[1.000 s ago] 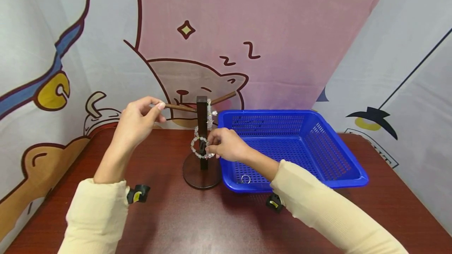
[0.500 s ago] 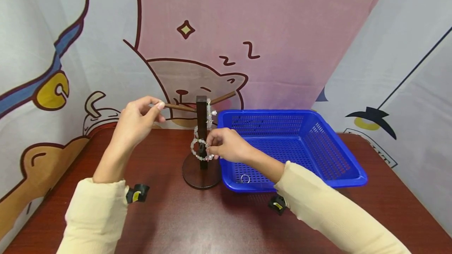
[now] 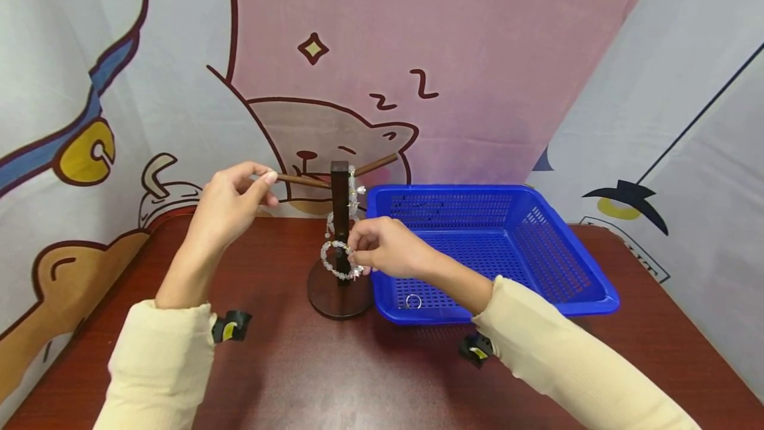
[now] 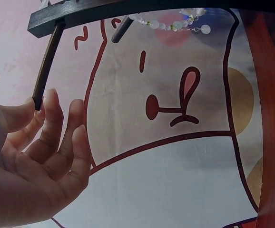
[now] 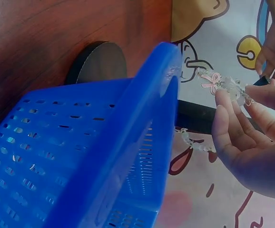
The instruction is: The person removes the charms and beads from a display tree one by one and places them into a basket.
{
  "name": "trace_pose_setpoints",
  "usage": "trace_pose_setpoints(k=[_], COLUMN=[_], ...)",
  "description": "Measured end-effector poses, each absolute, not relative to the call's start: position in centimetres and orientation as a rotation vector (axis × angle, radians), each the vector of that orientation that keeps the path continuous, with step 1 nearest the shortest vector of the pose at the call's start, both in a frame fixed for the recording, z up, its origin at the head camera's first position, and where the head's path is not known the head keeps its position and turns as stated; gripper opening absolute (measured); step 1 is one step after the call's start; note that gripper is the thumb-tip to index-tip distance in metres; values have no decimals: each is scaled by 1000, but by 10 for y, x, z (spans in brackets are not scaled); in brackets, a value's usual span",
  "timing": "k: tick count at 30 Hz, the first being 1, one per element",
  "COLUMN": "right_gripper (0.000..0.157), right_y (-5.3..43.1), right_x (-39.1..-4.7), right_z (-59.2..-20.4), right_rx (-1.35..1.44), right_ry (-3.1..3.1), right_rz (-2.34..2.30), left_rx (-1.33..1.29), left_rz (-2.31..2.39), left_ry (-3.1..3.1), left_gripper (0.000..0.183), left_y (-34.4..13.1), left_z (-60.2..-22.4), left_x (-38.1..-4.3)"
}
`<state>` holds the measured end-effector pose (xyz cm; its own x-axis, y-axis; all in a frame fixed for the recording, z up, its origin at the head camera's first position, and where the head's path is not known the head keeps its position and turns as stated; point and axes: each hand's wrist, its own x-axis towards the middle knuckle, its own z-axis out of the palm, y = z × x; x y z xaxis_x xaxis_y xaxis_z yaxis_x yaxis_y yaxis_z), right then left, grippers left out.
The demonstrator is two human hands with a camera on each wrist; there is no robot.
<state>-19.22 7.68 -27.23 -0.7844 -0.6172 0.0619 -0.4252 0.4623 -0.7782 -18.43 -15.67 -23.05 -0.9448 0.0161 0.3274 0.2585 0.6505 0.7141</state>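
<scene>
A dark wooden jewelry stand [image 3: 340, 201] has a round base and thin pegs. My left hand [image 3: 229, 204] pinches the tip of its left peg [image 3: 303, 181] between thumb and forefinger, also seen in the left wrist view. Low in front of the post, my right hand [image 3: 390, 247] pinches the right side of a clear beaded bracelet [image 3: 325, 259]. A pink bow charm [image 5: 213, 81] shows by those fingertips in the right wrist view. Whether the bracelet encircles a lower peg I cannot tell. Another beaded bracelet [image 3: 353, 196] hangs from the right peg [image 3: 379, 163]; more beads [image 3: 330, 223] show behind the post.
Right beside the stand, a blue plastic basket [image 3: 597, 281] sits on the reddish-brown table [image 3: 286, 377], partly beneath my right forearm. A thin silvery ring [image 3: 408, 304] lies in its near left corner. A cartoon-printed cloth [image 3: 477, 85] hangs behind the table.
My right hand and the bracelet it pinches have moved slightly down and toward me; the right forearm has shifted a little right. My left hand keeps its hold on the peg.
</scene>
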Motion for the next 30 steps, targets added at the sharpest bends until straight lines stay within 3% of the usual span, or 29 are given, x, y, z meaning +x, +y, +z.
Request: trace_pose_setpoints(k=[30], right_gripper=[7], right_y=[99], right_x=[-174], right_z=[-252], right_rx=[-992], right_ry=[2430], right_rz=[-1260], left_rx=[-216], left_rz=[-1188], left_ry=[-2591], left_gripper=[32], left_y=[-158], left_z=[-231], left_x=[-185])
